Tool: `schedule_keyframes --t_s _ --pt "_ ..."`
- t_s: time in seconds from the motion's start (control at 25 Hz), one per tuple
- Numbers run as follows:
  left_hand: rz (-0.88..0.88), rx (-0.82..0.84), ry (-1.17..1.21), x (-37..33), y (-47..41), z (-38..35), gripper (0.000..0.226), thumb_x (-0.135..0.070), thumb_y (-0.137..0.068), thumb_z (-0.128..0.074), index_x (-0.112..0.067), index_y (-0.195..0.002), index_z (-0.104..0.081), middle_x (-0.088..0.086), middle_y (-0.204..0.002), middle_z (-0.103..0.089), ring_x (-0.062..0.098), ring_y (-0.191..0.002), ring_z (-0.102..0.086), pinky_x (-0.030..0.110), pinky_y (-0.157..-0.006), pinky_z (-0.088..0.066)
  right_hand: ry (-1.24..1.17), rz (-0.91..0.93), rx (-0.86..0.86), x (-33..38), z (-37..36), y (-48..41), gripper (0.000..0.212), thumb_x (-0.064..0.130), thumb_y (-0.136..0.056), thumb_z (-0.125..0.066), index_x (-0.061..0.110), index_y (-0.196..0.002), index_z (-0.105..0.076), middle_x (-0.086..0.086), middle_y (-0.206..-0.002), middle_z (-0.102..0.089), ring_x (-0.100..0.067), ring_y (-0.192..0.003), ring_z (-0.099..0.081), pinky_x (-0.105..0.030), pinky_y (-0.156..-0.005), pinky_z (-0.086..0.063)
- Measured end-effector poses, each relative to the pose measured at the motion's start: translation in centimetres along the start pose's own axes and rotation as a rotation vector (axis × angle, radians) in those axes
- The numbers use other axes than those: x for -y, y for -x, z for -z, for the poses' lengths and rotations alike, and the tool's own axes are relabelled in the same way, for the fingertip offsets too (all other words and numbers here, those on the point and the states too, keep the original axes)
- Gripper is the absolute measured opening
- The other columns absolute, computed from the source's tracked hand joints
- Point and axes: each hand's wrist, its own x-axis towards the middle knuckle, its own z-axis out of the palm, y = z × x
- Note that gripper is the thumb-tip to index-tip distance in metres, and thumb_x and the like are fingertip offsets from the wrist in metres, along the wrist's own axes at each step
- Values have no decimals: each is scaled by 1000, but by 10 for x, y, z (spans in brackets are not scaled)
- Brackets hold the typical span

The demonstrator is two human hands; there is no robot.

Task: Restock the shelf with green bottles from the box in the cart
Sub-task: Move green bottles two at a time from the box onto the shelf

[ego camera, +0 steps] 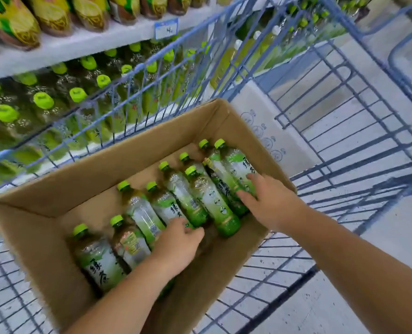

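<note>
An open cardboard box (pixel 99 174) sits in a blue wire cart (pixel 344 131). Several green bottles (pixel 209 198) with lime caps lie flat inside it, caps pointing to the shelf. My left hand (pixel 176 247) reaches into the middle of the box, its fingers curled around the base of one green bottle (pixel 164 203) that still lies among the others. My right hand (pixel 270 201) rests with spread fingers on the bases of the rightmost bottles (pixel 236 165), thumb and fingers apart. Beyond the cart, the shelf row of matching green bottles (pixel 43 100) stands upright.
A white shelf board (pixel 99 39) with a price tag runs above the green row; yellow-wrapped bottles (pixel 12 22) stand on it. A white carton (pixel 260 109) lies in the cart behind the box. The cart's wire side (pixel 132 92) stands between box and shelf. Grey floor lies right.
</note>
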Motion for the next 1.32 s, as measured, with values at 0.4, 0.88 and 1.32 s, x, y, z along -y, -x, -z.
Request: schedule_keyframes --t_s 0.4,0.88,1.32 --pt "167 -130 5 -34 -93 -53 44 -53 -86 -68 -12 -78 -53 1 -64 -51 14 -52 -48 26 -44 -30 118 -119 11 -33 -19 -67 38 47 -96 -56 15 -109 -42 -11 -117 -57 -27 -97 -52 -37 -81 -43" --pt "225 -187 425 -29 -112 -76 66 -34 -73 -86 -20 -121 -42 4 -114 -58 29 -104 -60 46 -88 -56 82 -109 27 -29 -23 -87 38 39 -85 -72 17 -96 -44 3 -76 -45 -24 -82 -50 -32 -73 -41" --pt "75 158 752 -3 -67 -23 37 -19 -91 -69 -18 -126 -57 5 -118 -72 25 -109 -68 47 -91 -55 -279 -158 -9 -32 -43 -101 60 27 -77 -81 11 -107 -31 -8 -107 -46 -27 -93 -49 -33 -75 -41"
